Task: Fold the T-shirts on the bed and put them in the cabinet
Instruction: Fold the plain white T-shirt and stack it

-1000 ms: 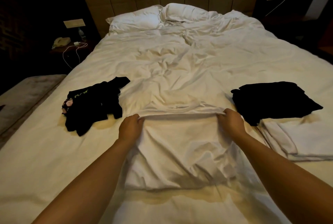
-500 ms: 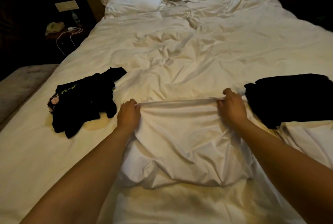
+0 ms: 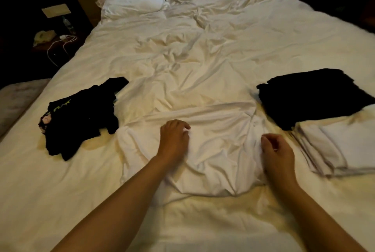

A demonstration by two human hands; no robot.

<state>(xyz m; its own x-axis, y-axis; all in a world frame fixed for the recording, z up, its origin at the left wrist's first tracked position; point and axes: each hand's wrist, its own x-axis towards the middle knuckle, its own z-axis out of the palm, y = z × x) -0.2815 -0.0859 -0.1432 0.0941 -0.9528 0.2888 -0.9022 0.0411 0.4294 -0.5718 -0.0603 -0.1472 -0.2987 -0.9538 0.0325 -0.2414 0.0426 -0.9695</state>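
Note:
A white T-shirt lies crumpled on the bed right in front of me, its far edge laid flat. My left hand rests on the shirt's middle, knuckles up, fingers loosely curled. My right hand hovers at the shirt's right side, fingers loosely curled and holding nothing. A crumpled black T-shirt lies to the left. On the right, a folded black shirt overlaps a stack of folded white shirts. No cabinet is in view.
Two white pillows lie at the head of the rumpled bed. A dark nightstand with a white cable and small items stands at the left. A grey padded surface runs along the bed's left side.
Both hands have let go of the white shirt's far edge, which now lies on the bed, and have drawn back toward me. The left hand has shifted right onto the shirt's middle.

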